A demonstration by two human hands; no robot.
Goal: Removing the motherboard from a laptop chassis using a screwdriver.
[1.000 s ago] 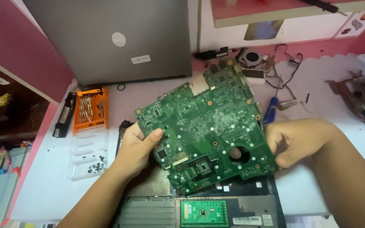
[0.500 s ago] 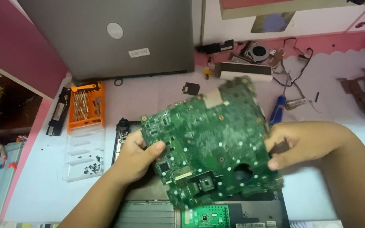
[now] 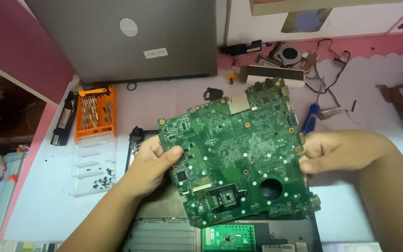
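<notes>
Green motherboard (image 3: 236,156) pinched at both edges: your left hand (image 3: 152,163) thumb-over, right hand (image 3: 339,150) curled. Loose grip could drop it onto the open laptop base (image 3: 276,231), I'd judge.

Home repair desk — screwdriver-bit set (image 3: 95,112), loose laptop parts (image 3: 289,56).

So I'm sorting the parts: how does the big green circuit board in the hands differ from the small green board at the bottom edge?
The big green circuit board is irregular, has a round hole, and is held tilted by the left hand and right hand. The small green board is rectangular and lies flat in the dark laptop base. Both are green.
</notes>
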